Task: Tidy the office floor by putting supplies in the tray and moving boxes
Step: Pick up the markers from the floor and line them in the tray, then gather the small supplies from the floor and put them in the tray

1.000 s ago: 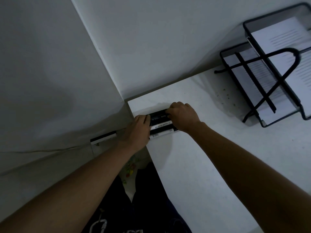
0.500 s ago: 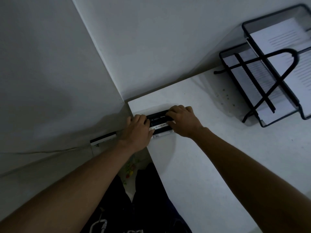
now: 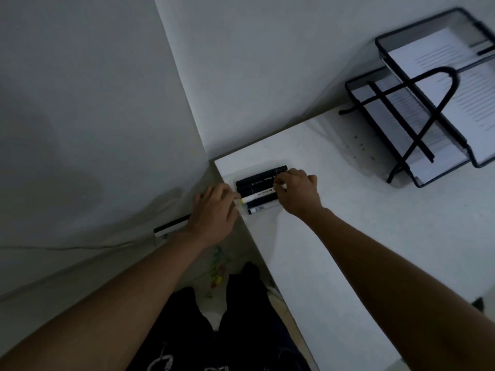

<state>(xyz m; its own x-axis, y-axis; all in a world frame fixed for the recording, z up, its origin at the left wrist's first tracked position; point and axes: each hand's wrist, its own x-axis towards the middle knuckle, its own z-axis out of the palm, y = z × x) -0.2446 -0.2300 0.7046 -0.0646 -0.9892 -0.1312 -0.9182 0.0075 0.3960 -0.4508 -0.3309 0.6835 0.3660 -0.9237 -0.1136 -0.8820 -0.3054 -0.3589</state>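
Both hands are at a row of markers (image 3: 258, 190) in a small clear tray (image 3: 288, 164) on the white desk's (image 3: 348, 236) far-left corner. Left hand (image 3: 214, 212) pinches the markers' left ends, right hand (image 3: 297, 192) curls over their right ends. Wire paper rack (image 3: 417, 103) sits far right.

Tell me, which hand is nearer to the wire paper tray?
The right. The right hand rests on the markers' far end, on the side toward the wire paper tray. The left hand is at their other end, by the desk corner, farther away.
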